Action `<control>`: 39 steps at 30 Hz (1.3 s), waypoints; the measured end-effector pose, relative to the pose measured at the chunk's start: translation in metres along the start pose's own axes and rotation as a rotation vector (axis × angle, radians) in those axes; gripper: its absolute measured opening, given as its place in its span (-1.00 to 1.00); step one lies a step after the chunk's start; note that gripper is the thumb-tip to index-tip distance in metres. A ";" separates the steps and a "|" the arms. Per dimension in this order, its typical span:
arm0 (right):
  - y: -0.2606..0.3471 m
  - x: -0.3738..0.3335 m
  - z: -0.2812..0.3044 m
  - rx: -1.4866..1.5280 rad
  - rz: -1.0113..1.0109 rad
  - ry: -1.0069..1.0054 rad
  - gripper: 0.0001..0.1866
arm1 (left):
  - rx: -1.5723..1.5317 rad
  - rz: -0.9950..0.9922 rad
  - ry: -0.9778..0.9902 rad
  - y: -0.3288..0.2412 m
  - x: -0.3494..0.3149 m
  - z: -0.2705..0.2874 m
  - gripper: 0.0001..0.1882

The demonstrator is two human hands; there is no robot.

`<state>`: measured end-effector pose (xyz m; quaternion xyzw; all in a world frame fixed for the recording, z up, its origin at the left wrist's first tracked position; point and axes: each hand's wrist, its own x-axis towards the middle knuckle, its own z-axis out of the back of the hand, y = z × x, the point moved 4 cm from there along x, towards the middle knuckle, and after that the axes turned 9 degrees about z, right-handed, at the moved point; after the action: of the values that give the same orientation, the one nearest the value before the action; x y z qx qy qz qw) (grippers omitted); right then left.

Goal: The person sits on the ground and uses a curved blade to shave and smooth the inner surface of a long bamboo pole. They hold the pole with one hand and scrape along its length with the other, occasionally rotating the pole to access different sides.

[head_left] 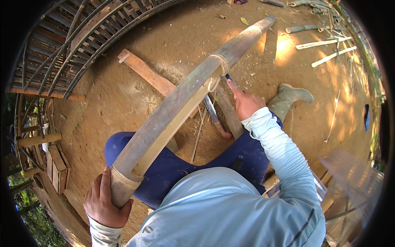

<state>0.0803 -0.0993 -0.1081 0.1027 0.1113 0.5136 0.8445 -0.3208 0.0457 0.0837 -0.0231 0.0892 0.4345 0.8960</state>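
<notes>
A thick bamboo pole (181, 99) lies slantwise across my lap, running from lower left to upper right. Between two of its nodes, a long opening is cut into the side facing right. My left hand (108, 199) is wrapped round the pole's near end, thumb and fingers on either side. Close to the far end of the opening is my right hand (248, 105), its index finger stretched along a slim dark tool and the other fingers curled. Only the tool's dark tip (228, 76) shows, near the bamboo; the rest is hidden.
Below the pole, a blade with a wooden handle (222, 131) rests near planks (150, 73). Bamboo slats form a rack (78, 45) at upper left. Cut bamboo pieces (304, 29) and pale strips (323, 42) lie at upper right. A clear sheet (354, 177) stands at right.
</notes>
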 end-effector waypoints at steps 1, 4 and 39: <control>-0.001 0.002 0.000 -0.007 0.010 0.015 -0.34 | -0.002 -0.001 -0.001 0.000 0.000 0.000 0.11; -0.004 0.006 0.000 -0.031 0.030 0.049 -0.34 | -0.012 -0.020 -0.002 0.002 0.002 -0.001 0.10; 0.005 -0.045 -0.009 0.214 0.290 -0.379 -0.39 | -0.040 -0.048 0.007 0.005 0.000 0.000 0.15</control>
<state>0.0538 -0.1363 -0.1120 0.3010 -0.0113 0.5863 0.7520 -0.3249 0.0491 0.0840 -0.0447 0.0829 0.4144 0.9052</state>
